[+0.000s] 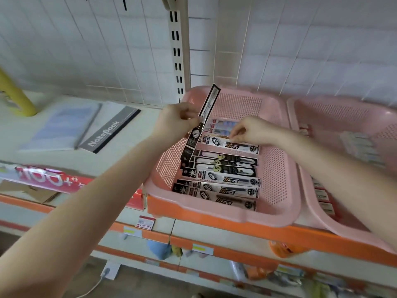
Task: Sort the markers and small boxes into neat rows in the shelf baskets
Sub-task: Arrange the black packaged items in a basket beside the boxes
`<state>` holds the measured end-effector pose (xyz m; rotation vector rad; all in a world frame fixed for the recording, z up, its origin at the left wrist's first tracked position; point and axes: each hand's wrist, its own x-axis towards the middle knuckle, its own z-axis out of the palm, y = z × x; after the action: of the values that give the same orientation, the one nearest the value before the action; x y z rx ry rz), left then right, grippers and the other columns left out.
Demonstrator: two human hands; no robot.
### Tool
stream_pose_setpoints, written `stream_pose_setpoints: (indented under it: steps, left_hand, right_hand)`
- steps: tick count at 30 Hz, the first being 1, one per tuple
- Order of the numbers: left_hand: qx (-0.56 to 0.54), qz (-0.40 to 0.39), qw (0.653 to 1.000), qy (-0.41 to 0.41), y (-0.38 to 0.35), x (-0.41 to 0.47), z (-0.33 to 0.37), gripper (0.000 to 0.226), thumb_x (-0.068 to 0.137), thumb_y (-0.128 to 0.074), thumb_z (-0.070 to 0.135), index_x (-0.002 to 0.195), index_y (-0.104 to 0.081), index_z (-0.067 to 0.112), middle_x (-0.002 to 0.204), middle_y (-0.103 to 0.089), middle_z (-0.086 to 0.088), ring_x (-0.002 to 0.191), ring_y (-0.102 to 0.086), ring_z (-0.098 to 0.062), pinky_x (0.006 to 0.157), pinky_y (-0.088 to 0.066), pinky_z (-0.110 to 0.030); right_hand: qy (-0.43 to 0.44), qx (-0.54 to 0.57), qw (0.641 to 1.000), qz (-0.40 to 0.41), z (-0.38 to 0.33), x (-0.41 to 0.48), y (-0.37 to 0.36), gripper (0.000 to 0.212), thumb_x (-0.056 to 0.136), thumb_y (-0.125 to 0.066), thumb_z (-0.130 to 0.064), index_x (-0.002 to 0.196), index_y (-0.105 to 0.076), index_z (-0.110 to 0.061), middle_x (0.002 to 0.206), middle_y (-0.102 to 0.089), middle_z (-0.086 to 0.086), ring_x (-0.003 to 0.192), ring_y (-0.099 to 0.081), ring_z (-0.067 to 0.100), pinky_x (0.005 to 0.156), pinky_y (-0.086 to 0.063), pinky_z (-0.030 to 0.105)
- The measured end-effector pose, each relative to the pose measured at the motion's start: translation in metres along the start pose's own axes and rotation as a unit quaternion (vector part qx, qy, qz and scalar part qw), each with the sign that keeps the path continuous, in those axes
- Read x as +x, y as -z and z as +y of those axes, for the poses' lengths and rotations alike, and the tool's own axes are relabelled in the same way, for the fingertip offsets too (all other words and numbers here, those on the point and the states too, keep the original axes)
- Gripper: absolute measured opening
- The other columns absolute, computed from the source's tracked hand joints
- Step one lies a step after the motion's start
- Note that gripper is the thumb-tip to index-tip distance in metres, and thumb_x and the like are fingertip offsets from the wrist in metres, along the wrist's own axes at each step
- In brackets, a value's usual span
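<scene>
A pink perforated basket sits on the shelf and holds a row of long black-and-white boxes lying side by side. My left hand pinches one such long box, held up tilted over the basket's far left corner. My right hand reaches into the basket and pinches the top edge of the box marked OFFICE near the back of the row. Behind it lie pale blue packs, partly hidden by my hands. More boxes stand along the basket's left wall.
A second pink basket with small boxes stands to the right. To the left on the shelf lie a grey notebook and a pale pad. An orange shelf edge runs in front, and a wire grid wall stands behind.
</scene>
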<state>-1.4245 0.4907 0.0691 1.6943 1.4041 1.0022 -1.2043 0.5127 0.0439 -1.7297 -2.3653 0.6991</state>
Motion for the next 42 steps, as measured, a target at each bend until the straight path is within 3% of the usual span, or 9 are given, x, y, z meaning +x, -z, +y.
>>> stream_pose_setpoints:
  steps: [3,7,16,20,24,29,32,35,42]
  left_hand:
    - [-0.003,-0.001,1.000,-0.004,0.000,0.002,-0.004,0.017,0.085,-0.068,0.015,0.102,-0.066,0.018,0.084,-0.069,0.007,0.076,-0.065,-0.007,0.062,-0.057,-0.022]
    - [0.004,-0.010,1.000,-0.011,-0.002,0.003,-0.007,0.019,0.083,-0.069,0.015,0.102,-0.067,0.018,0.087,-0.071,0.004,0.084,-0.067,-0.015,0.072,-0.058,-0.031]
    - [-0.057,0.002,0.998,0.013,-0.003,0.004,-0.004,0.014,0.084,-0.069,0.013,0.096,-0.065,0.019,0.084,-0.069,0.005,0.071,-0.064,-0.008,0.054,-0.053,-0.021]
    - [-0.023,-0.012,1.000,0.003,-0.005,0.003,-0.004,0.014,0.083,-0.069,0.013,0.092,-0.065,0.023,0.083,-0.070,0.004,0.077,-0.066,-0.014,0.062,-0.055,-0.026]
    - [0.025,-0.055,0.998,-0.007,-0.005,0.000,-0.002,0.015,0.082,-0.073,0.021,0.092,-0.066,0.029,0.081,-0.073,0.005,0.079,-0.069,-0.022,0.066,-0.057,-0.027]
    - [0.066,-0.096,0.993,-0.012,-0.006,-0.003,0.000,0.013,0.076,-0.077,0.026,0.082,-0.067,0.031,0.071,-0.071,0.008,0.058,-0.062,-0.003,0.062,-0.047,-0.017]
    - [0.074,-0.108,0.991,-0.010,-0.008,-0.006,0.001,0.011,0.075,-0.078,0.025,0.077,-0.067,0.027,0.060,-0.067,0.012,0.050,-0.057,0.001,0.055,-0.042,-0.012]
    - [0.100,-0.102,0.989,-0.026,-0.008,-0.005,0.000,0.010,0.075,-0.078,0.025,0.074,-0.067,0.027,0.071,-0.069,0.011,0.055,-0.057,0.004,0.061,-0.043,-0.015]
    - [0.128,-0.119,0.984,-0.039,-0.009,-0.006,-0.003,0.010,0.072,-0.075,0.029,0.068,-0.067,0.027,0.070,-0.069,0.013,0.073,-0.065,-0.004,0.084,-0.055,-0.038]
  right_hand:
    - [0.016,-0.019,0.999,-0.035,-0.002,0.000,-0.002,0.021,0.085,-0.069,-0.023,0.104,-0.072,-0.015,0.115,-0.067,-0.001,0.096,-0.059,0.010,0.091,-0.042,0.023]
    - [0.038,0.025,0.990,-0.134,-0.011,-0.009,0.001,0.006,0.081,-0.072,-0.028,0.084,-0.069,-0.032,0.087,-0.068,-0.019,0.080,-0.063,0.003,0.083,-0.048,0.019]
    - [0.041,0.053,0.960,-0.273,-0.035,-0.019,0.003,0.003,0.083,-0.071,-0.014,0.085,-0.071,-0.016,0.070,-0.071,-0.006,0.062,-0.067,0.006,0.063,-0.054,0.020]
    - [0.060,0.037,0.969,-0.238,-0.046,-0.019,-0.010,0.008,0.085,-0.070,-0.020,0.089,-0.072,-0.014,0.071,-0.070,-0.005,0.060,-0.066,0.004,0.066,-0.056,0.022]
    - [0.047,-0.011,0.997,-0.067,-0.035,-0.016,0.009,0.016,0.089,-0.062,-0.033,0.088,-0.071,-0.020,0.071,-0.068,-0.008,0.052,-0.061,-0.005,0.054,-0.046,0.007]
    - [-0.064,0.298,0.952,0.026,-0.023,-0.015,0.036,0.021,0.097,-0.042,-0.003,0.094,-0.061,-0.012,0.079,-0.065,0.008,0.053,-0.064,0.010,0.059,-0.056,0.024]
    - [-0.072,0.459,0.885,0.022,-0.029,-0.019,0.047,0.016,0.098,-0.044,-0.018,0.094,-0.058,-0.010,0.078,-0.066,0.013,0.056,-0.065,0.021,0.057,-0.056,0.027]
    - [-0.072,0.466,0.882,-0.022,-0.030,-0.020,0.045,0.040,0.092,-0.048,-0.042,0.111,-0.050,-0.007,0.068,-0.067,0.016,0.058,-0.067,0.024,0.054,-0.056,0.027]
    - [-0.006,0.485,0.872,-0.063,-0.016,-0.018,0.043,0.013,0.075,-0.064,-0.016,0.082,-0.073,-0.010,0.075,-0.070,0.013,0.058,-0.068,0.014,0.054,-0.055,0.019]
